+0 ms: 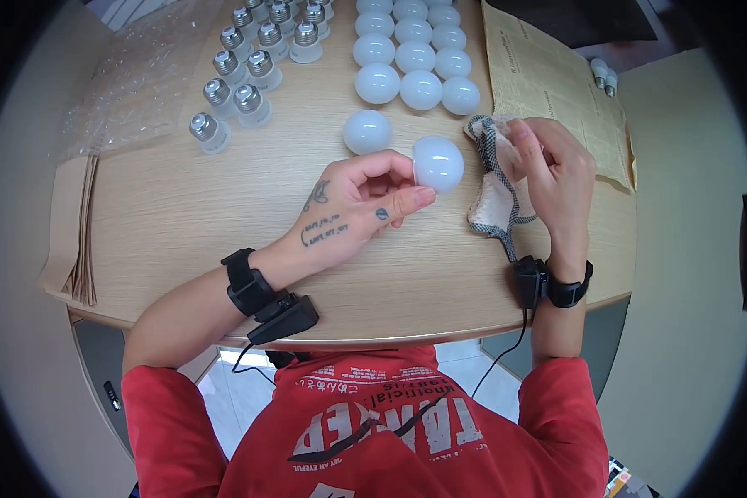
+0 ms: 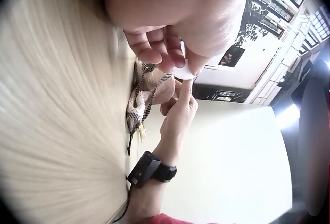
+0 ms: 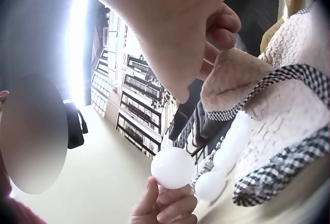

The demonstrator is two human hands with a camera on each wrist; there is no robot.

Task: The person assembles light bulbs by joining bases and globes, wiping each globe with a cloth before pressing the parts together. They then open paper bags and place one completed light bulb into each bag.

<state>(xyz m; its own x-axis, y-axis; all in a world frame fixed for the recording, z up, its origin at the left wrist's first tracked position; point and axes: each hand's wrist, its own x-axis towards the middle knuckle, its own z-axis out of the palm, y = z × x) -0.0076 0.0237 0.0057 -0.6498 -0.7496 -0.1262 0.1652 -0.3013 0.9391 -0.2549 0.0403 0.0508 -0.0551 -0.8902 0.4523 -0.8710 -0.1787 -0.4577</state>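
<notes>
Between thumb and fingers, my left hand (image 1: 361,203) holds a round white bulb (image 1: 438,163) above the wooden table (image 1: 183,282); in the right wrist view that bulb (image 3: 172,168) rests in the fingertips. My right hand (image 1: 560,178) grips part of a pale cloth with a checked edge (image 1: 494,203), its fingers curled at the cloth's upper side. The cloth (image 3: 289,110) hangs from those fingers in the right wrist view, beside the bulb and not touching it. Just behind the left hand, another round bulb (image 1: 367,132) stands on the table.
Rows of white round bulbs (image 1: 415,56) stand at the back middle. Several silver-capped bulb parts (image 1: 247,98) are at the back left, near clear plastic wrap (image 1: 133,83). Brown paper (image 1: 548,91) lies at the right with two small bulbs (image 1: 599,73); folded paper bags (image 1: 75,232) lie left.
</notes>
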